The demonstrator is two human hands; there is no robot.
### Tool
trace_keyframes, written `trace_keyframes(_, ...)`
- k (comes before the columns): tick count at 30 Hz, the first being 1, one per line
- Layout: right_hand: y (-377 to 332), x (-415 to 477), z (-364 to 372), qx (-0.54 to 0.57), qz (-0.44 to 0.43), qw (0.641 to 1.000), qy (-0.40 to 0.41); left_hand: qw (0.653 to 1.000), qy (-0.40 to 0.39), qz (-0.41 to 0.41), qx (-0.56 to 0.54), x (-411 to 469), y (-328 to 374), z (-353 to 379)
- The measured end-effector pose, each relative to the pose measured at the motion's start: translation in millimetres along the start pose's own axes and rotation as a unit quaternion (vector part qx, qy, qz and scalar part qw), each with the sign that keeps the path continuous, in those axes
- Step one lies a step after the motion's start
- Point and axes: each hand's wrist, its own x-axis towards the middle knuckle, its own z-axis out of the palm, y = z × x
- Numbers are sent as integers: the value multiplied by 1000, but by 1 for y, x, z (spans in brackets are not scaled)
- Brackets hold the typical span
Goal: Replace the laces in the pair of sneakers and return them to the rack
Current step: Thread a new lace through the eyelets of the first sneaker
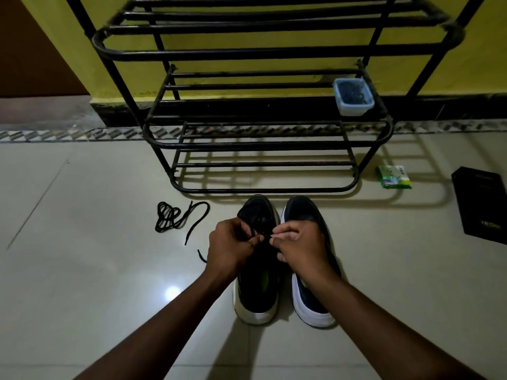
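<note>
Two dark sneakers with white soles stand side by side on the floor, toes toward the rack: the left sneaker [258,286] and the right sneaker [307,212]. Over the left sneaker's eyelets, my left hand [229,246] pinches a black lace, whose loose end [202,255] trails out to the left. My right hand [300,242] pinches the lace's other end between thumb and finger just beside it. A second black lace [175,218] lies bundled on the floor to the left. The black metal rack [263,145] stands right behind the sneakers.
A clear plastic box [354,97] holding dark laces sits on the rack's middle shelf at the right. A green packet [394,176] and a black box [484,204] lie on the tiled floor at the right. A yellow wall stands behind the rack.
</note>
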Motion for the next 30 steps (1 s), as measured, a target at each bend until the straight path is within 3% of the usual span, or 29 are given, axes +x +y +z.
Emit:
trace_keyframes(9,0,4,1,41,20,999,-7,1000,2,9,16,-3,0,2)
trace_keyframes(14,-6,4,-1,-75,-68,995,4,1000,14,22,-3,-8,2,1)
trace_keyframes(20,-9,0,-2,-215,-206,954,33,998,26,57,29,-14,4,-2)
trace_keyframes(22,-16,-1,-4,-159,-207,962,81,996,41,68,39,-19,1,-2)
trace_keyframes(23,-20,1,-4,-71,-172,978,90,996,44,72,43,-20,-1,-2)
trace_keyframes(25,-28,6,-6,117,-78,988,64,995,47,74,54,-23,-3,-2)
trace_keyframes(26,-28,11,-9,148,-64,986,46,995,47,73,57,-24,-3,-3)
trace_keyframes(28,-28,19,-20,6,-135,991,10,995,47,72,56,-25,-3,-3)
trace_keyframes(29,-31,20,-26,-135,-193,972,-23,995,49,71,56,-24,-2,-3)
trace_keyframes(30,-33,19,-31,-278,-233,929,-72,995,51,70,58,-24,-2,-2)
